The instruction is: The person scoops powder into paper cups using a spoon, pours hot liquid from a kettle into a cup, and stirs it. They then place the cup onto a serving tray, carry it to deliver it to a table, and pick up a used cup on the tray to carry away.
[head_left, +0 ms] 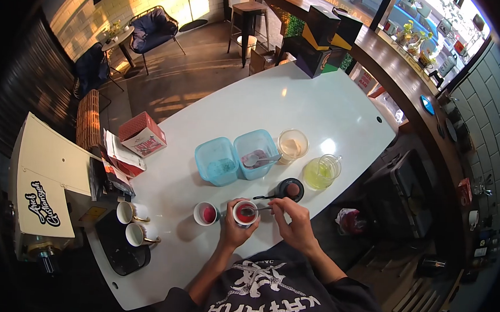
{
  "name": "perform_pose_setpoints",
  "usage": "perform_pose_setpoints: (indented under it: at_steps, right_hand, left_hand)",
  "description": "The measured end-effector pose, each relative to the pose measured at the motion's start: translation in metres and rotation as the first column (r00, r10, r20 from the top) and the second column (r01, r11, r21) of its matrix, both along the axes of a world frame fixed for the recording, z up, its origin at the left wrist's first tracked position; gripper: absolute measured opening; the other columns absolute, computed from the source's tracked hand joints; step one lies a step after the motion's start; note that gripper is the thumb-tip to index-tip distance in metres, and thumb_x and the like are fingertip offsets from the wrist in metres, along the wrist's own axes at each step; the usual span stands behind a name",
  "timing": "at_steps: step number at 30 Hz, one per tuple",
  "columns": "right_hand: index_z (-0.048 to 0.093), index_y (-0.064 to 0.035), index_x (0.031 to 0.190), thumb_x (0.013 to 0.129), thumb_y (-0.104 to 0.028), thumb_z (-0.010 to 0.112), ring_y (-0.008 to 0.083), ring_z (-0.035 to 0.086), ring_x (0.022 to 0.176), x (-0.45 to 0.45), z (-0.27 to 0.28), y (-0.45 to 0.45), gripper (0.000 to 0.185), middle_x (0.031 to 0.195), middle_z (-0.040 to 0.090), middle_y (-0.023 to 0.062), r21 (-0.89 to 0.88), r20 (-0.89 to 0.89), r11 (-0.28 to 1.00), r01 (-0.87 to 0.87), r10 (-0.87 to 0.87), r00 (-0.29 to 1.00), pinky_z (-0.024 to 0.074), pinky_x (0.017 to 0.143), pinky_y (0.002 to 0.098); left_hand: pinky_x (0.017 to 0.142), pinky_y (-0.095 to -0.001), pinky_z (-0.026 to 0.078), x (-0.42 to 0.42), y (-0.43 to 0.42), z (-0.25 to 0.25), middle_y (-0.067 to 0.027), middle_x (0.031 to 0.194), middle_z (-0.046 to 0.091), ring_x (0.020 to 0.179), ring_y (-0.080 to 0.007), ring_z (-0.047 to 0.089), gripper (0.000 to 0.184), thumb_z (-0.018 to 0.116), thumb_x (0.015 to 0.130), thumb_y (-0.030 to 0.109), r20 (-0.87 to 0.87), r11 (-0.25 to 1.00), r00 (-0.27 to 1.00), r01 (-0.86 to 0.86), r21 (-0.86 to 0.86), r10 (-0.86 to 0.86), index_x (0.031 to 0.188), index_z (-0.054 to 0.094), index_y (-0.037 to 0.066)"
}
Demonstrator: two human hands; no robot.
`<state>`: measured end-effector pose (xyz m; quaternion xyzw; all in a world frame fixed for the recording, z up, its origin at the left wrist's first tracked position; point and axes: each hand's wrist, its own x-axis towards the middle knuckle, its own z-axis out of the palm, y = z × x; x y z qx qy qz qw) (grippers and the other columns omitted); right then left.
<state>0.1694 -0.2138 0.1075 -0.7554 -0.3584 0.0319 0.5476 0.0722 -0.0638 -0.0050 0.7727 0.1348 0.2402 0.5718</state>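
My left hand (pixel 233 230) is wrapped around a small white cup (pixel 237 216) with red contents. My right hand (pixel 295 221) pinches the handle of a metal spoon (pixel 265 208), whose bowl end is inside that cup. To the left stands another small cup (pixel 197 216) with deep pink-red contents. Just beyond my right hand is a round black object (pixel 282 192) with a brown middle, its kind unclear. Farther off are a light blue tub (pixel 203 172) with bluish contents and a second blue tub (pixel 255 135) with purplish contents and a translucent scoop (pixel 261 159).
A clear cup of beige powder (pixel 291 147) and a glass jug of yellow-green liquid (pixel 319 175) stand right of the tubs. Two white mugs (pixel 134 234) sit on a black mat beside a cream machine (pixel 45 185). Boxes occupy the white table's (pixel 218 112) left side and far end.
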Motion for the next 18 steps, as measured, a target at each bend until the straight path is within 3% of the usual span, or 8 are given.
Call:
perform_pose_setpoints:
  at_steps: [3,8,10,13,18]
  right_hand:
    - [0.062,0.0041,0.106,0.088,0.006,0.062,0.0297,0.064,0.074,-0.004,-0.007,0.001,0.018,0.083,0.062,0.0141,-0.068,0.088,0.995,-0.073,0.079,0.993,0.049,0.065,0.0371]
    - [0.062,0.004,0.108,0.088,0.002,0.064,0.0323,0.061,0.076,-0.009,-0.021,0.008,0.02,0.087,0.059,0.0154,-0.071,0.093,0.984,-0.161,0.167,0.982,0.0478,0.066,0.039]
    - [0.061,0.0032,0.107,0.087,-0.001,0.064,0.0357,0.061,0.08,-0.011,-0.023,0.011,0.02,0.088,0.059,0.0169,-0.157,0.109,0.972,-0.175,0.193,0.975,0.0481,0.069,0.0424]
    - [0.062,0.0041,0.109,0.086,0.003,0.064,0.0341,0.061,0.077,-0.008,-0.032,0.015,0.023,0.088,0.059,0.0172,-0.126,0.198,0.98,-0.156,0.179,0.964,0.0478,0.067,0.041]
    - [0.062,0.0029,0.109,0.086,0.001,0.063,0.0353,0.061,0.078,-0.009,-0.04,0.021,0.023,0.088,0.059,0.0164,-0.137,0.141,0.974,-0.18,0.199,0.97,0.0482,0.069,0.0424]
  left_hand:
    - [0.086,-0.0355,0.053,0.0,-0.001,0.003,-0.0141,0.111,0.063,0.099,-0.0253,0.067,0.063,0.085,0.073,0.012,0.017,1.0,1.0,-0.008,0.002,0.008,0.123,0.047,0.003]
    - [0.086,-0.0359,0.053,-0.001,0.001,0.001,-0.0129,0.109,0.063,0.098,-0.0254,0.067,0.063,0.085,0.072,0.011,0.025,0.999,1.0,-0.004,0.032,0.003,0.123,0.048,0.004]
    - [0.087,-0.0366,0.053,-0.001,0.002,0.0,-0.0133,0.11,0.063,0.1,-0.0265,0.067,0.064,0.085,0.071,0.01,-0.001,1.0,1.0,0.013,0.014,-0.013,0.124,0.048,0.004]
    - [0.088,-0.0369,0.053,-0.001,0.002,0.002,-0.014,0.111,0.063,0.102,-0.0278,0.066,0.066,0.085,0.069,0.009,-0.035,1.0,0.999,0.02,0.017,-0.02,0.124,0.049,0.005]
    - [0.088,-0.0368,0.053,0.0,0.002,0.005,-0.0142,0.111,0.063,0.102,-0.0285,0.066,0.067,0.086,0.068,0.008,-0.017,0.999,1.0,0.012,0.047,-0.011,0.123,0.049,0.004]
